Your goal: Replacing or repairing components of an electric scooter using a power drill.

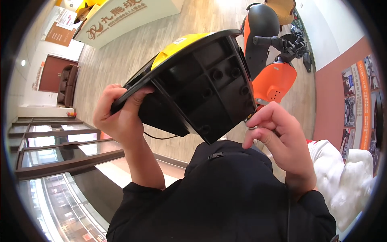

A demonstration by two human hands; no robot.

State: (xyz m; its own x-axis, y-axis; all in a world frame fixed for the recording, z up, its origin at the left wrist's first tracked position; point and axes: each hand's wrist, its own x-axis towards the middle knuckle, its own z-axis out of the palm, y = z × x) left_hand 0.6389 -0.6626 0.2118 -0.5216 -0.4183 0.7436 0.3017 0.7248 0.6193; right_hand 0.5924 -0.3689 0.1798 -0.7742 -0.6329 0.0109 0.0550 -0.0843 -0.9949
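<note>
A black moulded plastic tub (201,88) hangs tilted in front of my chest, its ribbed underside with round sockets facing me. My left hand (121,107) is closed on its rim at the left, thumb over the near face. Beyond the rim shows a yellow part (175,49), mostly hidden behind the tub. At the tub's lower right corner, my right hand (278,135) pinches a small metal piece (253,128) between thumb and fingers; its exact kind is too small to tell. A thin black cable (159,137) curves below the tub's left side.
An orange and black scooter (276,82) stands just beyond the tub on the wood-look floor (109,68). White bundled material (346,173) lies at my right. A glass display case (60,193) runs along my left, with a brown sofa (67,85) and pale counter (133,18) farther off.
</note>
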